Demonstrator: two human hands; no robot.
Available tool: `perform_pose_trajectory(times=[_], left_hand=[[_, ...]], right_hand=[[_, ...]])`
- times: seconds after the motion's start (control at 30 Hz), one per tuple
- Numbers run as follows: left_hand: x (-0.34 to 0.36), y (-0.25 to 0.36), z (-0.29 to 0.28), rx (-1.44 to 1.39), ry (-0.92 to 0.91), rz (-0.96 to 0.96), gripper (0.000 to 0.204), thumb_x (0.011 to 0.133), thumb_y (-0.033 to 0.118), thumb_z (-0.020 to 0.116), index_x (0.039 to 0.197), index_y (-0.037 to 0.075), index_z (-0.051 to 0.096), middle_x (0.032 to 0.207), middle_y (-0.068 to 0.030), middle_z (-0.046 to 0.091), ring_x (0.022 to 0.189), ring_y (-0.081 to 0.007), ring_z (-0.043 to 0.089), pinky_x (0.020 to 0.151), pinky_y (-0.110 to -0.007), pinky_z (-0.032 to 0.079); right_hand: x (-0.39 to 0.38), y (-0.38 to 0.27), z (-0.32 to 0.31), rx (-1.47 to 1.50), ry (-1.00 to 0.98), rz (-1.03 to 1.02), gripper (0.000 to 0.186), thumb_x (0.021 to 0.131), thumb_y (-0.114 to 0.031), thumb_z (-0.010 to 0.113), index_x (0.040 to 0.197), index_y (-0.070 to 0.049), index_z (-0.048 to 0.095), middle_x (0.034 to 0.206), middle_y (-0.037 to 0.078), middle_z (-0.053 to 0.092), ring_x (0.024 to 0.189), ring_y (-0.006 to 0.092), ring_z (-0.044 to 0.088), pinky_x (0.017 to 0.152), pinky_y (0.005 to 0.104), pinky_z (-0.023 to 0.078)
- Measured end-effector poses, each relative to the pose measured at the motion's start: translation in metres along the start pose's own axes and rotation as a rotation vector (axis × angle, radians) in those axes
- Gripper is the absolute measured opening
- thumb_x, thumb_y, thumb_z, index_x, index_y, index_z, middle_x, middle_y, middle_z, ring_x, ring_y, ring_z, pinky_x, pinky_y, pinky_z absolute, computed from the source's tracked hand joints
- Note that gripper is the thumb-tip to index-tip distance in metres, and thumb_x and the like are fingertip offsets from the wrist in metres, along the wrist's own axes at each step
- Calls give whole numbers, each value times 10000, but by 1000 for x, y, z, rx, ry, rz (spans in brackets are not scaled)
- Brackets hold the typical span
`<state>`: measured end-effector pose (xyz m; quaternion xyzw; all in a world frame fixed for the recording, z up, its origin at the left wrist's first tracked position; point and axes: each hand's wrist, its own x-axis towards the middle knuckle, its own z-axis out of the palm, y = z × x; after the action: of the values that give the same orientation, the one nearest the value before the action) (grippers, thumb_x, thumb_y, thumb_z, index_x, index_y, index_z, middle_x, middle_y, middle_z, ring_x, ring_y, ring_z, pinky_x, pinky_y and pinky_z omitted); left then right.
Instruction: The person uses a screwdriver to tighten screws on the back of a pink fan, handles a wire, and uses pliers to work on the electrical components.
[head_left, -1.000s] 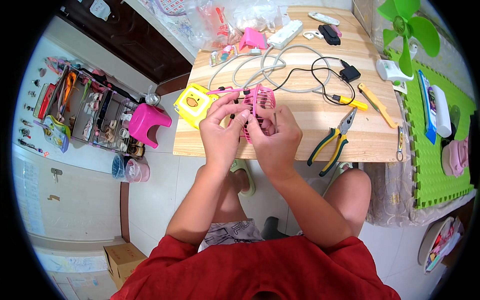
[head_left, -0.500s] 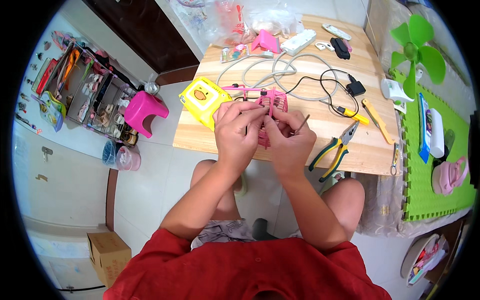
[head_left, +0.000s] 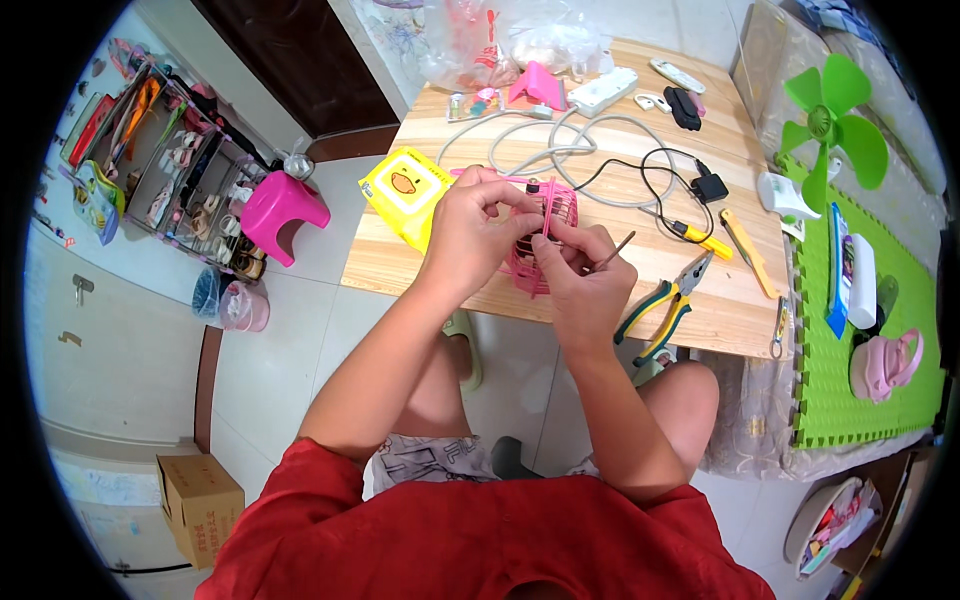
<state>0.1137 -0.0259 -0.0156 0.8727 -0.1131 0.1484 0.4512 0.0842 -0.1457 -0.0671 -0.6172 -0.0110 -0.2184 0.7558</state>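
Both hands closed on a pink ribbed plastic fan grille [head_left: 548, 240] at the near edge of the pale grained wooden table [head_left: 420, 265]: left hand [head_left: 470, 235] gripping its left side, right hand [head_left: 582, 280] pinching its right side and a thin dark tool [head_left: 615, 250]. Just left, a square yellow packet [head_left: 403, 190] with a duck picture. Right, yellow-and-green-handled pliers [head_left: 665, 300].

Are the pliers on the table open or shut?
Open: the pliers lie flat on the table, handles spread apart, untouched beside the right hand.
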Motion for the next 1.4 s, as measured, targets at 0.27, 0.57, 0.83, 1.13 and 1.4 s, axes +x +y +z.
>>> perform_pose_trajectory(times=[0.27, 0.57, 0.83, 1.13, 1.4], left_hand=[[-11, 6, 1, -28, 29, -107, 123, 725, 36, 725, 845, 19, 707, 827, -36, 555, 741, -124, 469, 667, -244, 398], [-28, 8, 9, 126, 166, 74, 170, 766, 25, 693, 935, 8, 684, 836, -49, 586, 747, -115, 518, 719, -257, 447], [-29, -1, 15, -24, 168, 6, 175, 800, 0, 654, 974, -16, 666, 831, -10, 577, 604, -28, 430, 567, -173, 385], [-34, -4, 24, -15, 242, 19, 179, 812, -3, 650, 989, -25, 658, 852, -12, 579, 633, -33, 426, 586, -170, 386], [-35, -13, 28, -90, 308, 49, 197, 773, 4, 657, 968, 17, 675, 767, -28, 549, 598, -74, 426, 563, -209, 388]], right_hand=[[-8, -3, -1, 68, -75, 44, 201, 813, 15, 642, 1011, 18, 679, 776, -27, 533, 641, 29, 446, 549, 184, 365], [-8, -8, -4, 191, -139, 148, 269, 866, -16, 513, 1094, 54, 639, 874, 35, 617, 783, 84, 556, 661, 227, 456], [3, -18, -18, 333, -295, 396, 329, 843, -15, 474, 1118, 78, 628, 690, 36, 599, 652, 79, 539, 608, 205, 431], [7, -18, -20, 350, -305, 394, 315, 842, -25, 480, 1094, 79, 638, 681, 37, 602, 633, 65, 529, 579, 200, 416], [12, -27, -33, -231, -251, 222, 172, 880, -66, 548, 1016, 27, 601, 716, 31, 584, 560, 74, 458, 514, 224, 383]])
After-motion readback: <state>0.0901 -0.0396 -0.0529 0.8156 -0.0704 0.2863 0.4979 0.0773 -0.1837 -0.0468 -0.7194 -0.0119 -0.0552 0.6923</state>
